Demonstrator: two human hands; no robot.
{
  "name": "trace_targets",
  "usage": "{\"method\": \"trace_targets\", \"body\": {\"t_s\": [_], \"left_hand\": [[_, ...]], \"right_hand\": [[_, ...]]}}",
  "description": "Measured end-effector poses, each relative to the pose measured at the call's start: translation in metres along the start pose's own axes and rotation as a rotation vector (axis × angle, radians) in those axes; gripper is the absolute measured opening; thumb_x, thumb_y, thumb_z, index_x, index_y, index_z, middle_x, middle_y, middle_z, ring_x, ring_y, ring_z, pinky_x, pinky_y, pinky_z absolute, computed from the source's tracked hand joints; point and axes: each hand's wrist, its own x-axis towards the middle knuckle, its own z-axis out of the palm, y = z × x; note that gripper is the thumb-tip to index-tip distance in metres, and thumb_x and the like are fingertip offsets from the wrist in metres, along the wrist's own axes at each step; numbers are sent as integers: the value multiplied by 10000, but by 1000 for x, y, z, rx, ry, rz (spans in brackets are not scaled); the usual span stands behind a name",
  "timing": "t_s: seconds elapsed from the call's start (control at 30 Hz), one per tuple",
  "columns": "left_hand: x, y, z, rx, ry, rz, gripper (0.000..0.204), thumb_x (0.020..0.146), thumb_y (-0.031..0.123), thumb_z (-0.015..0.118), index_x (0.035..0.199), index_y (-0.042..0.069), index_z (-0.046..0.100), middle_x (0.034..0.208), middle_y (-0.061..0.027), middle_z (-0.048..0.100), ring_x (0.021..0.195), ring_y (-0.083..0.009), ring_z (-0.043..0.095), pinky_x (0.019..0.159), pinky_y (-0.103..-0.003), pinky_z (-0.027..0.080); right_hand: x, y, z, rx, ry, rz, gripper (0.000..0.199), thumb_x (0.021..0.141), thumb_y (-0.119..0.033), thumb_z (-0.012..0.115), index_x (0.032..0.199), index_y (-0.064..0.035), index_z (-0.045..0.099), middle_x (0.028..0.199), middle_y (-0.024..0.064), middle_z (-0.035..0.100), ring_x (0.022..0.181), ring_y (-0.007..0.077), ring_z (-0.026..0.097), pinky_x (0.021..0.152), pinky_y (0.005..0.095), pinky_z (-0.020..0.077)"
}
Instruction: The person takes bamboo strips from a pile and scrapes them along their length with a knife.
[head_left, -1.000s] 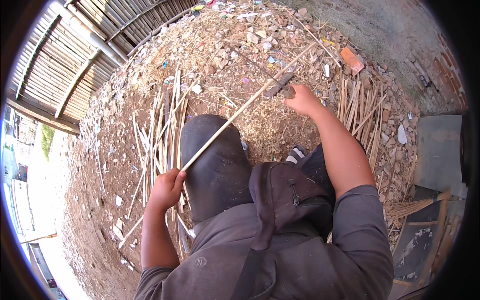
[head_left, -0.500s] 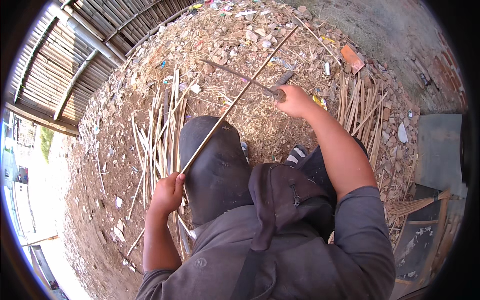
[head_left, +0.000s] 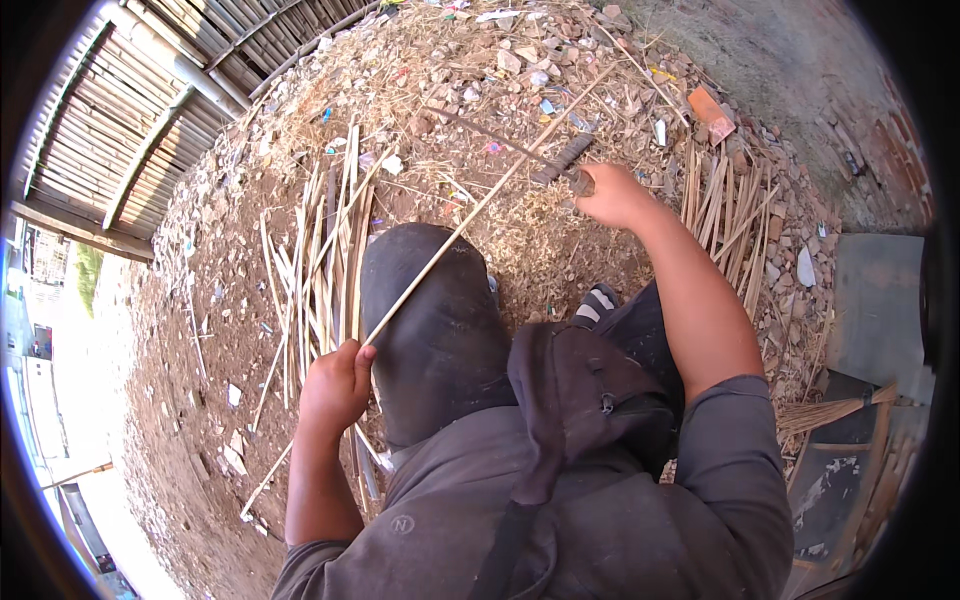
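My left hand (head_left: 338, 388) is closed round the near end of a long thin bamboo strip (head_left: 455, 232), beside my left knee. The strip slants away over the dark trouser leg (head_left: 425, 290) toward the far right. My right hand (head_left: 612, 196) grips the handle of a long-bladed knife (head_left: 488, 136), its blade pointing to the far left. Blade and strip cross near the strip's far half; I cannot tell whether they touch. A dark, ridged object (head_left: 568, 156) lies on the ground just beyond the knife handle.
Split bamboo strips lie in a pile (head_left: 325, 250) left of my knee and another pile (head_left: 725, 205) at the right. Stones, litter and an orange brick piece (head_left: 710, 112) cover the far ground. A bamboo fence (head_left: 100, 130) stands far left, a wall (head_left: 800, 90) far right.
My right hand and the knife have shifted slightly right, so the blade crosses the strip closer to its far end. My left hand keeps its hold in nearly the same place.
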Motion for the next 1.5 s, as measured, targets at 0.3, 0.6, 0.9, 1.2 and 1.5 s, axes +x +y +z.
{"method": "trace_targets", "body": {"t_s": [0.3,0.6,0.9,1.2,1.5], "left_hand": [[-2,2,1,-7,13,-24,377,1025,315,522,790,20,519,660,-234,598,639,-460,598,573,-538,445],[-3,5,1,-19,14,-45,384,1022,326,532,782,27,512,654,-227,589,621,-454,594,546,-529,436],[2,3,-6,51,22,-21,426,1009,377,552,768,30,506,652,-208,586,608,-440,587,539,-514,437],[4,-8,5,-87,4,-8,389,1011,316,560,775,9,521,646,-227,573,624,-454,581,560,-509,435],[1,-6,12,-116,43,-7,403,1014,334,552,773,17,489,623,-223,554,614,-462,570,554,-515,427]], "right_hand": [[-13,-31,-9,-103,-140,-137,236,780,-222,724,873,-20,645,761,172,657,751,353,653,680,437,482],[-12,-29,5,-121,-149,-201,263,774,-239,720,878,-19,621,732,141,624,671,289,588,661,405,470],[-3,3,10,-48,-49,-17,331,754,-226,693,1030,-45,666,862,158,688,839,324,668,762,417,512],[1,13,-12,98,-90,106,540,744,-281,708,1242,-81,647,1089,200,689,1036,347,661,873,451,507],[-18,-22,-19,-62,-79,-130,234,764,-203,650,945,-59,682,902,180,696,880,383,662,774,458,520]]}}
